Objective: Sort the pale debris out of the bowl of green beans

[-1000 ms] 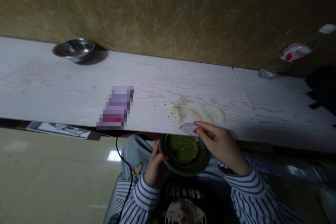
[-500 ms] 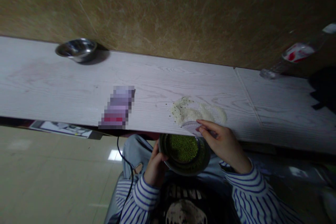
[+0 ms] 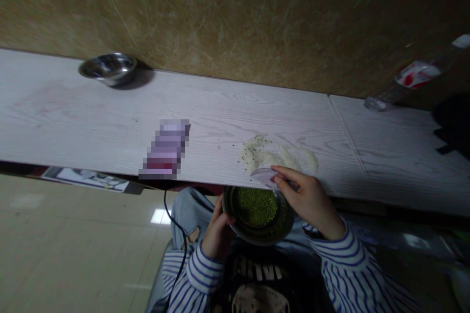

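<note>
My left hand (image 3: 217,231) grips the left rim of a steel bowl (image 3: 279,232) filled with green beans (image 3: 256,206), held just below the table's front edge. My right hand (image 3: 308,199) is closed on a small flat whitish card (image 3: 262,176), its edge resting on the table (image 3: 73,122) beside a pile of white grains (image 3: 273,158) near the front edge, right above the bowl.
An empty steel bowl (image 3: 109,68) stands at the table's far left by the wall. A blurred rectangular object (image 3: 166,149) lies near the front edge. A plastic bottle (image 3: 411,77) lies at the far right beside a dark object (image 3: 451,122). A black cable (image 3: 176,234) hangs under the table.
My right hand with the card has shifted slightly up toward the grain pile. The bowl and my left hand have stayed put.
</note>
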A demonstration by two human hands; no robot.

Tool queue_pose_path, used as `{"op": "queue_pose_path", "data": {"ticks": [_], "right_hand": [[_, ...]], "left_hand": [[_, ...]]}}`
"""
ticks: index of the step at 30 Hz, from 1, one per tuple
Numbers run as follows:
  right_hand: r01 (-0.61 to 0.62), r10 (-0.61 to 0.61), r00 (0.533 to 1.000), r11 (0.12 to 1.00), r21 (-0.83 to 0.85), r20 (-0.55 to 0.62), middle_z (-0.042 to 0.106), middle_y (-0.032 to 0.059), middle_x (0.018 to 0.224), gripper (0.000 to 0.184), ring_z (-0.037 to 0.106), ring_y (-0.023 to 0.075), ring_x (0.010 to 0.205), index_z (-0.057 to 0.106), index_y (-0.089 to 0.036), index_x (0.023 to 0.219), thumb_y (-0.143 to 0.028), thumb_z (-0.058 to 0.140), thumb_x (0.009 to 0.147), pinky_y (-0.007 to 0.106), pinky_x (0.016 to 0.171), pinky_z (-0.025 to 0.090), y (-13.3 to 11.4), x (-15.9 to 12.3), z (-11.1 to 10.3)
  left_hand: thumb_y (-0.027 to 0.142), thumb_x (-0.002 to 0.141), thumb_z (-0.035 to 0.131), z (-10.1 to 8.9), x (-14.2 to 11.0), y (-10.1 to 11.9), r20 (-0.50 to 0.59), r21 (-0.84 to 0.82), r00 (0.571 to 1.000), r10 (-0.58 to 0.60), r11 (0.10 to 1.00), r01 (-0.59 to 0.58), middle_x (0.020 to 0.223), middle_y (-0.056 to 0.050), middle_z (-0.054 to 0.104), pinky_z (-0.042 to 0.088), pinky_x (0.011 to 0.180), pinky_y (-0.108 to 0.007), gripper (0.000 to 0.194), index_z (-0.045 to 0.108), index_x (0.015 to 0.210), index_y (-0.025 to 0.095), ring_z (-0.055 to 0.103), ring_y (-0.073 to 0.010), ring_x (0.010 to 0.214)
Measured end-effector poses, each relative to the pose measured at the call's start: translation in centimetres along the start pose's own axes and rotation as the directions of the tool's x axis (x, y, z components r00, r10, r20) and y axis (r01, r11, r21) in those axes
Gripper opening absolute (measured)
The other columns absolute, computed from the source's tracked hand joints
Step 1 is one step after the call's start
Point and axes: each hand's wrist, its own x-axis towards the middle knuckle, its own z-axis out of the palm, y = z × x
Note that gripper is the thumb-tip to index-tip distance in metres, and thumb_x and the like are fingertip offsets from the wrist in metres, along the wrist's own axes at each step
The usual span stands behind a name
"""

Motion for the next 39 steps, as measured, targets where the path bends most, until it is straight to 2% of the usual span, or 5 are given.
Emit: {"op": "queue_pose_path", "data": {"ticks": [5,13,23,33,39], "right_hand": [[0.013,-0.014,0.999,1.000,-0.014,-0.032,0.077,0.0090,0.109,0.033,0.074,0.0230,0.096,0.074,-0.018,0.115,-0.027,0.054,0.090,0.034,0.082,0.061,-0.1,0.3,-0.2],[0.033,-0.033,0.999,0.999,-0.003,-0.037,0.078,0.0091,0.106,0.033,0.075,0.0230,0.092,0.074,-0.017,0.114,-0.027,0.053,0.090,0.036,0.082,0.061,-0.4,1.0,0.6],[0.005,-0.011,0.987,0.999,-0.038,-0.161,0.077,0.0092,0.110,0.033,0.074,0.0242,0.098,0.074,-0.017,0.113,-0.030,0.056,0.088,0.038,0.091,0.058,1.4,1.9,-1.0],[0.036,-0.039,0.998,0.998,-0.046,-0.058,0.079,0.0072,0.103,0.032,0.075,0.0221,0.091,0.075,-0.019,0.112,-0.026,0.054,0.089,0.033,0.080,0.061,0.0,1.4,-0.7],[-0.006,0.002,0.997,0.999,-0.044,-0.079,0.080,0.0064,0.100,0.032,0.075,0.0217,0.092,0.074,-0.020,0.113,-0.026,0.055,0.088,0.033,0.083,0.061,0.5,1.0,-1.1]], "left_hand": [[0.016,0.056,0.064,-0.2,0.2,-0.1,-0.016,-0.026,1.000,-0.004,1.000,0.003,0.106,-0.004,0.069,0.051,0.078,-0.039,0.065,0.063,0.120,0.028,0.060,-0.0311,0.105],[0.016,0.058,0.062,-0.1,-0.1,0.2,0.000,-0.005,1.000,0.012,1.000,-0.012,0.108,-0.003,0.069,0.051,0.079,-0.038,0.065,0.062,0.123,0.028,0.061,-0.0284,0.104],[0.017,0.057,0.063,0.0,-0.1,0.4,-0.011,-0.010,1.000,0.012,1.000,-0.012,0.106,-0.004,0.068,0.050,0.080,-0.039,0.065,0.061,0.121,0.026,0.060,-0.0296,0.104],[0.016,0.057,0.064,-0.1,0.0,0.4,0.007,-0.041,0.999,0.033,0.999,-0.033,0.110,-0.004,0.069,0.049,0.084,-0.040,0.068,0.061,0.125,0.028,0.058,-0.0305,0.111],[0.016,0.057,0.063,-0.1,0.1,0.3,0.007,-0.030,1.000,0.008,1.000,-0.008,0.108,-0.004,0.068,0.048,0.085,-0.041,0.068,0.062,0.124,0.027,0.057,-0.0308,0.111]]}}
